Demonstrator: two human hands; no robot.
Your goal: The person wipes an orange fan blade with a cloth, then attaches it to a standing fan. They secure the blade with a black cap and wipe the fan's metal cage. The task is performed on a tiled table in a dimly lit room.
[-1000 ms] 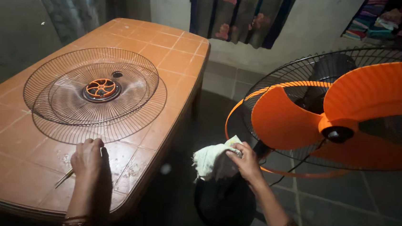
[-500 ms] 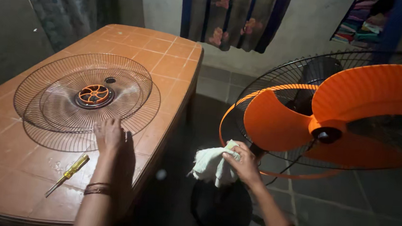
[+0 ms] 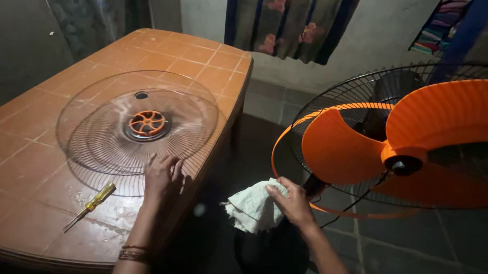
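here we see the wire fan guard (image 3: 134,128) lying flat on the tiled table (image 3: 16,154), our left hand (image 3: 162,177) resting spread on its near rim. our right hand (image 3: 294,202) grips a white cloth (image 3: 253,207) beside the orange-bladed fan (image 3: 423,145). a yellow screwdriver (image 3: 90,205) lies near the guard.

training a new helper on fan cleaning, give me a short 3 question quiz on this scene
1. True or false: the left hand rests on the wire fan guard lying on the tiled table.
2. What does the right hand hold? A) white cloth B) yellow-handled screwdriver C) orange fan blade
3. Fill in: the yellow-handled screwdriver lies on the table, to the ____ of the left hand.

Key:
1. True.
2. A: the white cloth, held low beside the fan, whose orange fan blades are uncovered.
3. Left.
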